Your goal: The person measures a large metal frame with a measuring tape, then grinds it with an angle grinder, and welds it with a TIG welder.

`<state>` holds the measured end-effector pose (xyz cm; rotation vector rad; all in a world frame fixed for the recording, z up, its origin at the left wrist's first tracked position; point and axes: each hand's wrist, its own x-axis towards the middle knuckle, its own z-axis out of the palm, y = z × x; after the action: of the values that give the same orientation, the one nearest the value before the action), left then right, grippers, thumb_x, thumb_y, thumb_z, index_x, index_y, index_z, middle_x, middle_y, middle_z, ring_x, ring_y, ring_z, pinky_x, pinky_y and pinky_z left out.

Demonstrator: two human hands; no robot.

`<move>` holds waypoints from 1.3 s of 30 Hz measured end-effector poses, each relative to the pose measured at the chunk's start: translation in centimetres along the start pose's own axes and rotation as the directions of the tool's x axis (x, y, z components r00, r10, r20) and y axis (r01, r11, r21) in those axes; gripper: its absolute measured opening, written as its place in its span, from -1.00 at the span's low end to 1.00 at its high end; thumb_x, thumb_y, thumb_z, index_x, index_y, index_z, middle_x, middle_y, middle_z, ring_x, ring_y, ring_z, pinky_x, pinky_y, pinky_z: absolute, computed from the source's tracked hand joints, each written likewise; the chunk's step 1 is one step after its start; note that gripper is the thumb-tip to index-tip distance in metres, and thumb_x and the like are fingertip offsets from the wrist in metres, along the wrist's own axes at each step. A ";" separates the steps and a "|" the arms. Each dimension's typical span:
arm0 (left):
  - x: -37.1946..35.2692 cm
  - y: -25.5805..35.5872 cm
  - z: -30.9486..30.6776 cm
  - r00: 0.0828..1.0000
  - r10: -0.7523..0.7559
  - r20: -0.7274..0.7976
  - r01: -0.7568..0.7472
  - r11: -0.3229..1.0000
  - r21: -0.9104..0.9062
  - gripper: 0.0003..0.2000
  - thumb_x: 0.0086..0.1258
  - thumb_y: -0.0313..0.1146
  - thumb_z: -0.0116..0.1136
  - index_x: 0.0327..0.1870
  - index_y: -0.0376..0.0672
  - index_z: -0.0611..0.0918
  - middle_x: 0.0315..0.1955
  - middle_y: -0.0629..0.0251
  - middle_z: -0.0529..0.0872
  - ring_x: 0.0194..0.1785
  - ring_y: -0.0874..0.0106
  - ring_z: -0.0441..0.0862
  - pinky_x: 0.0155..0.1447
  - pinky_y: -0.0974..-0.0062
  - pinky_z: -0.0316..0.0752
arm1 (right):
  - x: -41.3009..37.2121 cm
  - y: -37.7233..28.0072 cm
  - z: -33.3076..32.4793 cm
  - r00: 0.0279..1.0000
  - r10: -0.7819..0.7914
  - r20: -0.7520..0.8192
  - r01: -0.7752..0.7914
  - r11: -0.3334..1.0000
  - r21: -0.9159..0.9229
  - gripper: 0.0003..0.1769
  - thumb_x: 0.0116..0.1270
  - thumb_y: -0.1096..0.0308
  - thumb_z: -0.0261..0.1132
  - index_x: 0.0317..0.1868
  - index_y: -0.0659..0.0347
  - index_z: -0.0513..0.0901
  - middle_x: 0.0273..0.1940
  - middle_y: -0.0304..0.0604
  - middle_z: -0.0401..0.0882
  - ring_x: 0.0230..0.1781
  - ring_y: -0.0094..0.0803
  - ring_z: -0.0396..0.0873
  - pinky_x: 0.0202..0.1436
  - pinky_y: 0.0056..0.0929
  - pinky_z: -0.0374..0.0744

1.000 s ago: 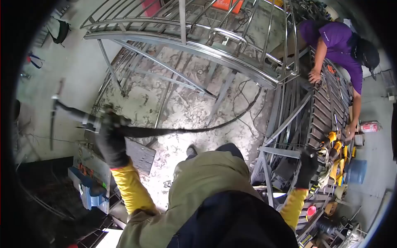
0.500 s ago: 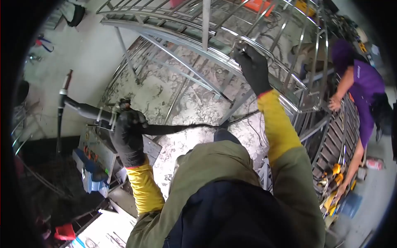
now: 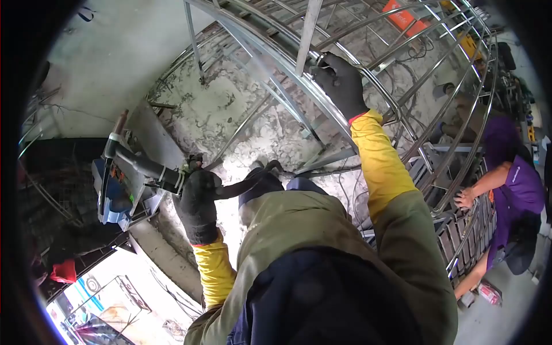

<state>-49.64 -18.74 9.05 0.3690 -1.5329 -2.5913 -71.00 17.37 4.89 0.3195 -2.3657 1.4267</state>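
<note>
In my gloved left hand (image 3: 198, 201), fingers wrapped, is the handle of a TIG welding torch (image 3: 146, 167). Its pinkish-brown cup points up and its long dark back cap hangs down. The dark cable leaves the hand to the right, toward my knees. My right hand (image 3: 340, 83), also in a dark glove, has its fingers curled on the shiny tubes of a steel railing frame (image 3: 376, 86), beside a flat upright bar (image 3: 309, 37). Its fingertips are partly hidden against the metal. Yellow cuffs cover both wrists.
A person in a purple shirt (image 3: 520, 178) bends at the right, one hand on the metalwork. An orange case (image 3: 405, 18) lies beyond the railing. Slanted steel legs (image 3: 287, 103) support the frame above a stained floor (image 3: 230, 86). A blue-and-grey box (image 3: 118, 198) stands at left.
My view has turned, so the railing shows farther right and the box farther left. The torch has come lower, still in my left hand. My right hand stays at the railing, close to the upright bar.
</note>
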 end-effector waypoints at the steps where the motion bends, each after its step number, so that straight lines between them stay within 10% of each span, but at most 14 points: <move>1: 0.2 -0.1 0.9 1.000 -0.005 -0.004 0.005 0.999 0.038 -0.35 0.49 -0.02 0.38 0.30 -0.46 0.51 -0.32 0.16 0.60 -0.25 0.24 0.61 -0.17 0.25 0.54 | 0.0 0.0 0.0 1.000 0.004 0.001 -0.004 1.000 -0.005 -0.81 0.39 0.29 0.52 -0.12 0.19 0.74 -0.33 -0.11 0.72 -0.41 -0.38 0.67 -0.28 -0.40 0.60; 13: 3.8 -0.7 6.7 0.999 -0.033 0.026 0.025 0.958 0.286 -0.48 0.56 -0.14 0.22 0.29 -0.46 0.58 -0.32 0.21 0.71 -0.29 0.32 0.73 -0.17 0.37 0.63 | -1.3 1.9 2.7 0.963 -0.251 -0.101 0.220 0.944 -0.247 -0.79 0.47 0.39 0.30 0.04 0.27 0.62 -0.25 0.08 0.66 -0.28 0.05 0.67 -0.13 -0.21 0.63; 19: 5.2 -0.6 5.8 0.996 -0.090 -0.015 0.091 0.946 0.313 -0.59 0.64 -0.27 0.16 0.31 -0.42 0.59 -0.26 0.23 0.71 -0.28 0.39 0.71 -0.14 0.41 0.64 | -1.4 2.2 2.6 0.988 -0.126 -0.087 0.107 0.975 -0.195 -0.80 0.42 0.41 0.33 0.01 0.22 0.64 -0.18 0.05 0.70 -0.15 0.10 0.69 -0.06 -0.10 0.64; 39: 9.3 -0.4 -0.3 0.952 -0.302 0.051 0.280 0.927 0.251 -0.58 0.48 -0.36 0.27 0.29 -0.35 0.63 -0.35 0.31 0.66 -0.30 0.44 0.68 -0.19 0.47 0.58 | -1.6 1.3 3.0 0.995 -0.019 -0.100 0.004 0.990 -0.142 -0.86 0.47 0.45 0.20 -0.07 0.27 0.66 -0.25 -0.03 0.75 -0.26 -0.20 0.78 -0.14 -0.31 0.68</move>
<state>-58.52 -20.77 7.15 0.5510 -1.9709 -2.6686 -70.54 15.32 1.93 0.2174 -2.3630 1.2312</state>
